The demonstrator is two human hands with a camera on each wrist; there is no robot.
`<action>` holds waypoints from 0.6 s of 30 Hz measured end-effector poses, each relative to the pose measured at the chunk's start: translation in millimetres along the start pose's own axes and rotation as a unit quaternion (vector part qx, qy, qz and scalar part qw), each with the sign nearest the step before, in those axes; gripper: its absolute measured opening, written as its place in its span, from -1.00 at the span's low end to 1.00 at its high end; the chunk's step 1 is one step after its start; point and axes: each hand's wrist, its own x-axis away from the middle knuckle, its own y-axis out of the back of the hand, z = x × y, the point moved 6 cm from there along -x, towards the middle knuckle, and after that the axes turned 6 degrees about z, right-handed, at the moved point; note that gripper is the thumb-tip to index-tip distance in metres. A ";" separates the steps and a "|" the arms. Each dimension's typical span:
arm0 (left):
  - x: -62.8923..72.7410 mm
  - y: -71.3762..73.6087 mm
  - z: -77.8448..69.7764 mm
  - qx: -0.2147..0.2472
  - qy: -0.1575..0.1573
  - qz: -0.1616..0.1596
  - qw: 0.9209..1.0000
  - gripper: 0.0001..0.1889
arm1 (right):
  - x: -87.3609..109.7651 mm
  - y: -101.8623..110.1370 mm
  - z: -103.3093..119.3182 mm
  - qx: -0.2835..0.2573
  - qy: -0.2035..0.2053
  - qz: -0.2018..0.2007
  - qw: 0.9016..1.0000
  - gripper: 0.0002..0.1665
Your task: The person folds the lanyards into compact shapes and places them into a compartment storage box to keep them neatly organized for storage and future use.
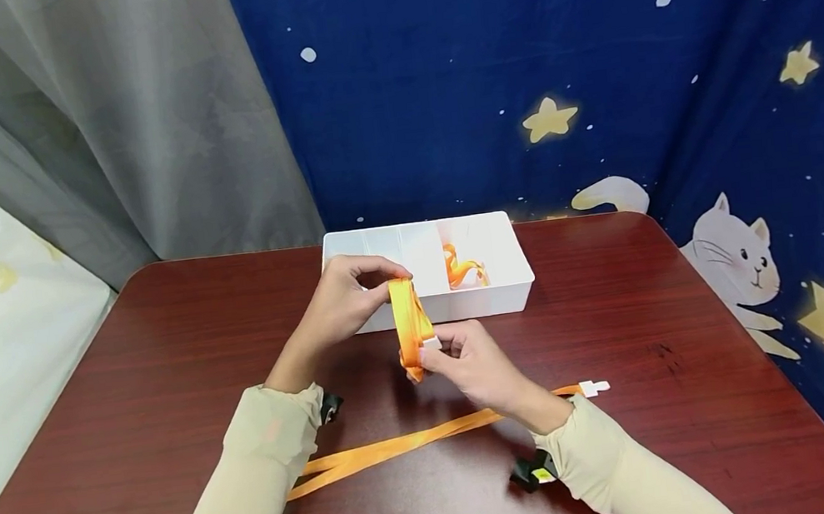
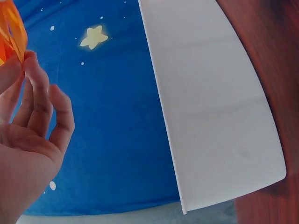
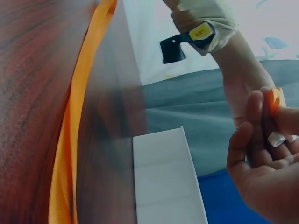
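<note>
Between my two hands, above the table, hangs a folded orange lanyard [image 1: 407, 320] with a white plastic clip [image 1: 431, 344] near its lower end. My left hand [image 1: 352, 295] pinches the top of the folded strap between thumb and fingertips. Lower down, my right hand [image 1: 472, 364] pinches the bottom end beside the clip. In the right wrist view the white clip [image 3: 275, 139] shows against the right hand's fingers. A second orange lanyard [image 1: 401, 444] lies stretched across the table below the hands, its white clip [image 1: 593, 389] at the right end.
A white divided box [image 1: 488, 302] stands at the table's back edge, behind the hands. Another orange lanyard [image 1: 465, 271] lies in its right-hand compartment. The dark red wooden table [image 1: 658, 306] runs back to a blue star-patterned curtain [image 1: 433, 96] and a grey curtain [image 1: 187, 130].
</note>
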 end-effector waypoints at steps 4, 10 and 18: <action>-0.1 -2.4 0.2 0.003 0.015 0.005 1.000 -0.88 | 2.0 1.5 7.6 -0.019 0.014 0.007 1.000 -0.80; -0.6 -5.7 -3.2 -0.013 0.012 -0.012 1.000 -0.86 | 2.3 4.6 17.1 -0.043 0.038 0.004 0.998 -0.78; 2.7 -16.2 -7.9 0.055 -0.028 -0.031 0.998 -0.77 | 1.4 10.6 29.0 -0.049 0.062 -0.009 0.997 -0.77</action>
